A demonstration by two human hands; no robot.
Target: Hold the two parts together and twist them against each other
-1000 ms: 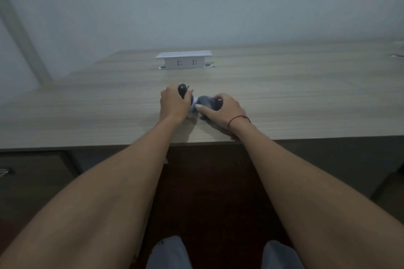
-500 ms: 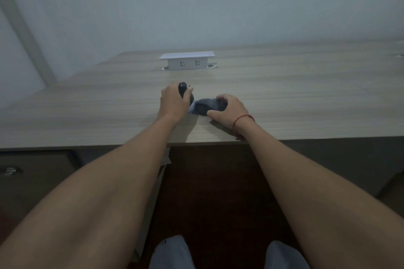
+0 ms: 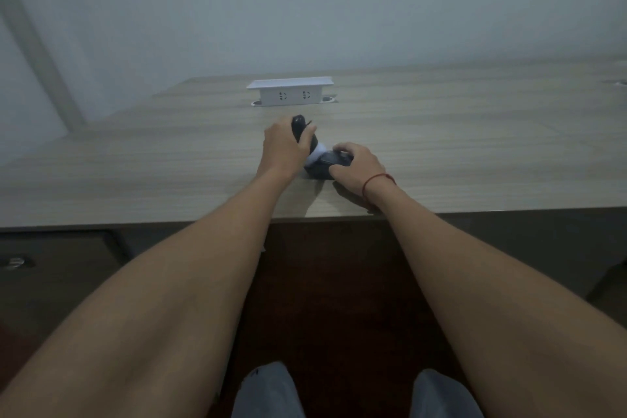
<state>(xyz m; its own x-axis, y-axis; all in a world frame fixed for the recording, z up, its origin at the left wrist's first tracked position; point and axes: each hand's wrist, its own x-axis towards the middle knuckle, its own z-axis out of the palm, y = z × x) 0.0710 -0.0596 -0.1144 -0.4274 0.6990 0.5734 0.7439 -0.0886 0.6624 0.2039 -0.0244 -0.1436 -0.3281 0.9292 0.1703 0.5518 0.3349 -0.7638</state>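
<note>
The left hand (image 3: 284, 145) curls round a dark, rounded object (image 3: 300, 128), smooth and slightly glossy, whose blunt top pokes out above the knuckles toward twelve o'clock. The thing is too dim and too covered to say what it is. Just beside it, at about four o'clock, the right hand (image 3: 356, 167) has its fingers bent over a second dark piece (image 3: 323, 166), lower and flatter, which rests on the wooden table (image 3: 475, 153). Between the two dark parts shows a small pale patch (image 3: 315, 156), soft-looking, touching both; whether it is cloth or paper cannot be told. A thin red string (image 3: 377, 180) circles the right wrist.

Both hands work near the table's front edge, at the middle. The tabletop is a matt, pale grey-brown board with long straight grain running side to side. At twelve o'clock from the hands, well apart, a white boxy socket unit (image 3: 290, 94) with a flat lid stands up from the surface, two outlets on its front face.
</note>
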